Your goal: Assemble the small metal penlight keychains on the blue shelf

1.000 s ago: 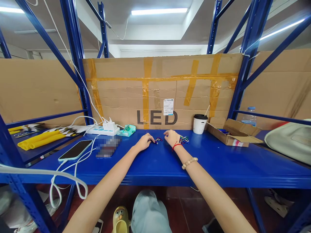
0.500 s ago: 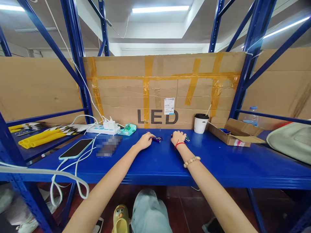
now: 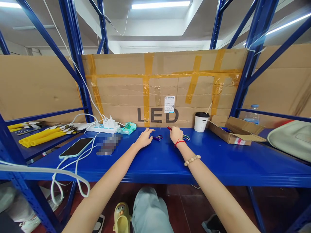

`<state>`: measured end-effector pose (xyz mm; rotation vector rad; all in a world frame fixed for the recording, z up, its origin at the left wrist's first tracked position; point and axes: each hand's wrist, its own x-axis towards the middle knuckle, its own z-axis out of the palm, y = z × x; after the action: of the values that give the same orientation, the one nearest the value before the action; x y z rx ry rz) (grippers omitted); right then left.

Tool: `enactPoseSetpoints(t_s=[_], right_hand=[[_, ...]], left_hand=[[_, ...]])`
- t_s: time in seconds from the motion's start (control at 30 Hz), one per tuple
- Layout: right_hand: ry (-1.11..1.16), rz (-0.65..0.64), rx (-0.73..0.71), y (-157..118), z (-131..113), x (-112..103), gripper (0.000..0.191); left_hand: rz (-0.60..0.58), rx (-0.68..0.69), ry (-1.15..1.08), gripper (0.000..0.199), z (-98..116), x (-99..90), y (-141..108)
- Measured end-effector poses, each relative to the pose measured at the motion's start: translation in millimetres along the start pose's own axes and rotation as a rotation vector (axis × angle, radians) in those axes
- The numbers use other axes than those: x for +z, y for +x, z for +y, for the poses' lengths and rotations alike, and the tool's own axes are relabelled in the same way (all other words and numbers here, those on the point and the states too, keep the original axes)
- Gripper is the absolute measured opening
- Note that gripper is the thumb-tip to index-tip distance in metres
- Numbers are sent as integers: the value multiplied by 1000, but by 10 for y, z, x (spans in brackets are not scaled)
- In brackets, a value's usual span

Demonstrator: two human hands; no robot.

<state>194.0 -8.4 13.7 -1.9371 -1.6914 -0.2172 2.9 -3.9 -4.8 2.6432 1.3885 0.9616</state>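
My left hand [image 3: 144,138] is over the blue shelf [image 3: 155,161] with its fingers apart, just left of a small dark purple item [image 3: 157,138]. Nothing shows in its fingers. My right hand [image 3: 176,134], with a red string at the wrist, is closed on a thin red item [image 3: 169,128] whose tip sticks out at the upper left. Right beside that hand lies a small bunch of green and silvery pieces [image 3: 186,138], partly hidden by it.
A white cup with black lid [image 3: 201,122] and an open cardboard box [image 3: 233,132] stand right. Left are a phone [image 3: 76,147], white cables, a power strip [image 3: 103,128], a green packet [image 3: 127,128] and yellow items [image 3: 45,137]. Cardboard [image 3: 121,94] forms the back.
My left hand has let go of the purple item, its fingers now lifted and spread. My right hand has risen slightly, and the red item now shows at its fingertips.
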Motion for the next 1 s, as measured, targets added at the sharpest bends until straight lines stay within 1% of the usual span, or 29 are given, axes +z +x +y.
enactPoseSetpoints(t_s=[0.07, 0.13, 0.27, 0.37, 0.47, 0.53, 0.6, 0.7, 0.77, 0.87, 1.0], right_hand=[[99, 64, -80, -1, -26, -4, 27], [206, 93, -192, -7, -62, 12, 26], [337, 67, -392, -50, -154, 74, 23], [398, 20, -539, -86, -209, 113, 23], [432, -26, -643, -97, -231, 137, 23], [452, -33, -648, -93, -231, 143, 21], [496, -21, -620, -87, -227, 141, 18], [567, -3, -571, -79, -224, 133, 14], [606, 6, -561, -69, -223, 137, 13], [642, 16, -538, -47, -219, 164, 14], [638, 21, -494, -36, -209, 182, 19]], left_hand=[[13, 13, -10, 42, 10, -3, -3], [42, 21, -16, 48, 20, -6, -4], [120, 13, 1, 60, 42, -23, 1], [136, 52, 28, 53, 53, -42, 7], [95, 86, 31, 41, 56, -55, 11], [60, 91, 24, 35, 51, -58, 15], [40, 70, 44, 31, 42, -55, 19], [43, 17, 104, 28, 32, -52, 24], [35, 5, 133, 26, 36, -59, 25], [18, 6, 153, 24, 58, -83, 22], [49, -39, 159, 22, 86, -107, 14]])
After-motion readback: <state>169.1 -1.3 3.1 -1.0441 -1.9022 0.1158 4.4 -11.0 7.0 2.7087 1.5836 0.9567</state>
